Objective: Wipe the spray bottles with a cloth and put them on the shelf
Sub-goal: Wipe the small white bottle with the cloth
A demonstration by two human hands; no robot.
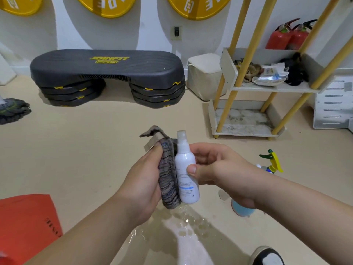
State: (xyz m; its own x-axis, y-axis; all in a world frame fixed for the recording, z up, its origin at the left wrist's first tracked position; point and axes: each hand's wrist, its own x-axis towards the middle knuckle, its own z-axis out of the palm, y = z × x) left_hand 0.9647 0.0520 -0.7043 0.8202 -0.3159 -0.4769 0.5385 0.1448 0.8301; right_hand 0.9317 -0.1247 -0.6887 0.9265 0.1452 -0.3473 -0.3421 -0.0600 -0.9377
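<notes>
Grey striped cloth (169,176) is bunched in the left hand (142,185), pressed against a small white spray bottle (186,169) that the right hand (217,169) pinches upright above the wet floor (95,150). Behind the right wrist stands another spray bottle (272,165) with a yellow-green trigger. Farther right, the shelf (267,88) holds clutter.

Readable text: "JOINFIT" with "PRO" boxed under it, yellow print on top of the black step platform (107,67). Yellow discs on the wall: middle disc (106,5) shows partial letters "DE", right disc (196,6) shows an "E" and a square logo mark, rest cut off. White spray bottle (186,169) has a label with small print and a blue band, too small to read. Red folder (28,226) has dark characters along its edge, illegible.
</notes>
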